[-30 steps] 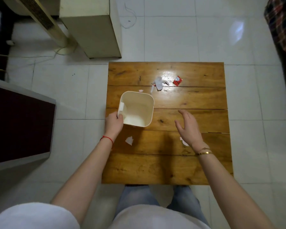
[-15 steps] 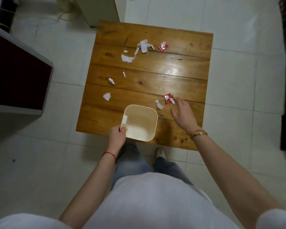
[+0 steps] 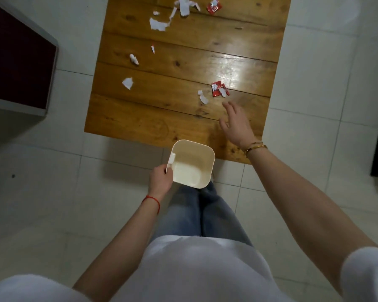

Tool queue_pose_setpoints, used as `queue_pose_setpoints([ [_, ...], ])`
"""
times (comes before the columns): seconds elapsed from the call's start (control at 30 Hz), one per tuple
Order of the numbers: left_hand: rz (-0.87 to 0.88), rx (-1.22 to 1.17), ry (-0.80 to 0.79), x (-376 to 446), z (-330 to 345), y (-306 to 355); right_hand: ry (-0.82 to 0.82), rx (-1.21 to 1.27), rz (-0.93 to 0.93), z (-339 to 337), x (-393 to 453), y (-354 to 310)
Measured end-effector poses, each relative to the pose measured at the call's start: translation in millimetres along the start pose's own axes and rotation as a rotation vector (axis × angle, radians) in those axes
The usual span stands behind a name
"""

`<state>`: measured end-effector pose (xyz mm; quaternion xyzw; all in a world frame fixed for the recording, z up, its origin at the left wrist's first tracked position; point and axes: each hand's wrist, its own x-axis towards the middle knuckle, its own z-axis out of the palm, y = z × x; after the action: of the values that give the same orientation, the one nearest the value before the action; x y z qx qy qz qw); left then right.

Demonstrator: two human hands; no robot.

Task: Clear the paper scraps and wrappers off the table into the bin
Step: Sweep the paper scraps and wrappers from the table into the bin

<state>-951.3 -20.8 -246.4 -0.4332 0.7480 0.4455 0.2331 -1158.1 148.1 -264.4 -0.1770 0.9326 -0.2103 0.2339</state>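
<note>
Left hand [image 3: 160, 178] gripping bin [image 3: 191, 164] — now off the table [image 3: 140, 125] (near edge), right hand [image 3: 237, 124] fingers spread, empty, pulled back from wrapper [image 3: 218, 88]

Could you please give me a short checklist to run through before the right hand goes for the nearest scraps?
1. Bin held firmly: ok, the left hand has a grip on its rim.
2. Bin has room: ok, it looks empty inside.
3. Right hand free: ok, open and holding nothing.
4. Nearest targets within reach: ok, the red wrapper and white scrap lie just beyond the fingertips.
5. Bin placed to catch swept scraps: not ok, it is held off the table's near edge, left of those scraps.
6. Table cleared: not ok, scraps remain across it.
</note>
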Motion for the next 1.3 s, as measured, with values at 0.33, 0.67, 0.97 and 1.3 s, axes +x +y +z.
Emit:
queue_pose_setpoints([
  [0.33,-0.031,0.055,-0.027,35.7,43.1,-45.2,0.026,-0.042,-0.004,45.5,32.3,15.9],
  [0.67,-0.082,0.013,-0.034,73.0,76.9,-73.5,-0.017,-0.156,-0.016,61.2,107.6,36.0],
  [0.97,-0.059,0.021,-0.040,79.6,74.5,-79.3,-0.116,-0.270,-0.180,88.0,80.0,42.5],
  [1.3,-0.107,-0.007,0.020,82.0,75.5,-81.6,-0.341,-0.292,-0.446,139.7,-40.9,27.7],
])
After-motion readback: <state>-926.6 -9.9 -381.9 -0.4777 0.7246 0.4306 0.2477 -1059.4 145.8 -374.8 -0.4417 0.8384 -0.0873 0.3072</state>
